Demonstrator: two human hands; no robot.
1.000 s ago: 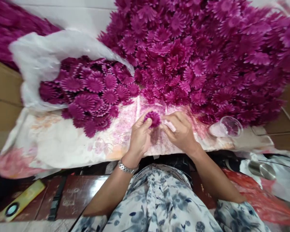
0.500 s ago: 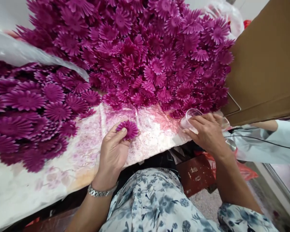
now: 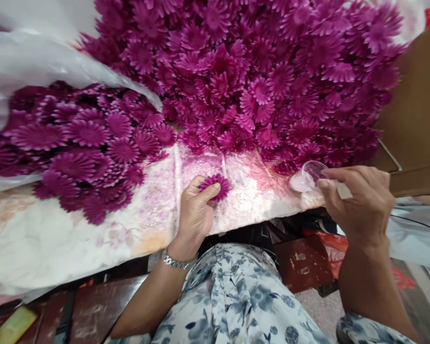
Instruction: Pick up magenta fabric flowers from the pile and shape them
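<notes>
Your left hand [image 3: 193, 215] pinches a single purple flower [image 3: 215, 186], thumb on top and fingers curled under it, so its near half is hidden behind them. The flower lies almost flat, face up; it is round, with no clear long axis. It sits over the stained cloth [image 3: 251, 191] on the counter, just on your side of the big flower pile [image 3: 258, 71]. Your right hand [image 3: 358, 205], right of that flower and well apart from it, closes its fingers around a clear plastic cup [image 3: 308, 174] tipped on its side, mouth pointing left. The cup's base is covered by your fingers, and its contents are hard to make out.
</notes>
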